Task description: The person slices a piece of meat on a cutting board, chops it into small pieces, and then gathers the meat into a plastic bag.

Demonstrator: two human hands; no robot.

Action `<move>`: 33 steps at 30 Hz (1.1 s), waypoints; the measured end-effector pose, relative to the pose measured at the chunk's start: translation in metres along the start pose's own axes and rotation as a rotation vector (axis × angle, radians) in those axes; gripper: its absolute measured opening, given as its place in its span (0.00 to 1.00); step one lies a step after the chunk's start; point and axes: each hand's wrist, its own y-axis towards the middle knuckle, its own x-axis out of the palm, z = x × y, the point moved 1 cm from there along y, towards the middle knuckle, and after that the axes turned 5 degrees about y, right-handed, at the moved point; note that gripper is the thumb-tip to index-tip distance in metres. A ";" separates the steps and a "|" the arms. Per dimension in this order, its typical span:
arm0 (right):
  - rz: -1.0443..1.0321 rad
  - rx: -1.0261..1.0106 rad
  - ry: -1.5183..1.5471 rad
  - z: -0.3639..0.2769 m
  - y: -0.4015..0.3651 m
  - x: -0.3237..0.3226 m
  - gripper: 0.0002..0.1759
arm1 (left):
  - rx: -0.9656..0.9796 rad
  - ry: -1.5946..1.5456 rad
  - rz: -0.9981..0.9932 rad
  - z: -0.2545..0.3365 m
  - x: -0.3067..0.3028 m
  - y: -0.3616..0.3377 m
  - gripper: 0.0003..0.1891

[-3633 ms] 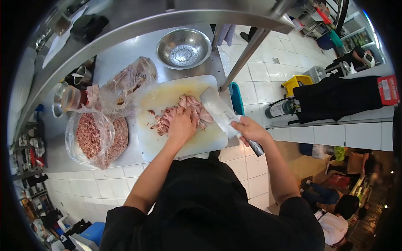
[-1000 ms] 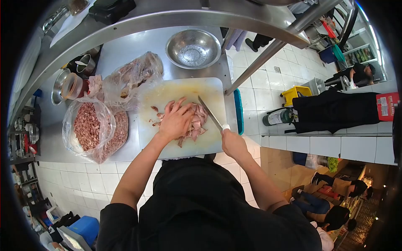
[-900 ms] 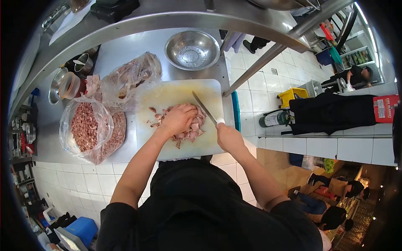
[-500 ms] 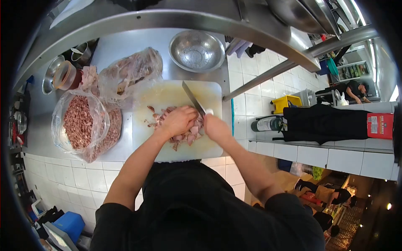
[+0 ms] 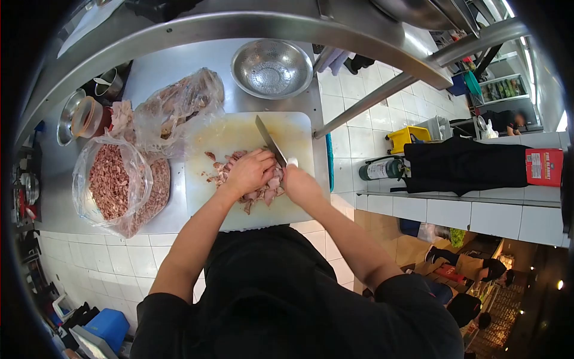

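Observation:
A white cutting board [image 5: 293, 128] lies on the steel table, with a pile of chopped raw meat [image 5: 256, 197] in its middle. My left hand [image 5: 251, 172] presses down on the pile, fingers together and curled over the meat. Gripped in my right hand [image 5: 304, 186] is a knife [image 5: 269, 137] with a white handle, mostly hidden by the fist. Its blade points away from me and to the left, right beside my left fingertips. The lower edge of the blade is hidden at the meat.
Left of the board stands an open plastic bag of minced meat [image 5: 110, 182]. Behind it lies another plastic bag of meat [image 5: 179, 102]. A steel bowl [image 5: 272, 69] sits beyond the board. A metal rail [image 5: 239, 23] crosses above the table. Other people are in the background.
My right hand and the knife have come slightly closer to my left hand. The whole view has shifted a little; both hands stay at the meat.

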 end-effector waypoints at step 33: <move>0.060 0.026 0.033 -0.028 0.006 -0.009 0.15 | 0.055 -0.041 -0.072 -0.020 -0.013 -0.009 0.10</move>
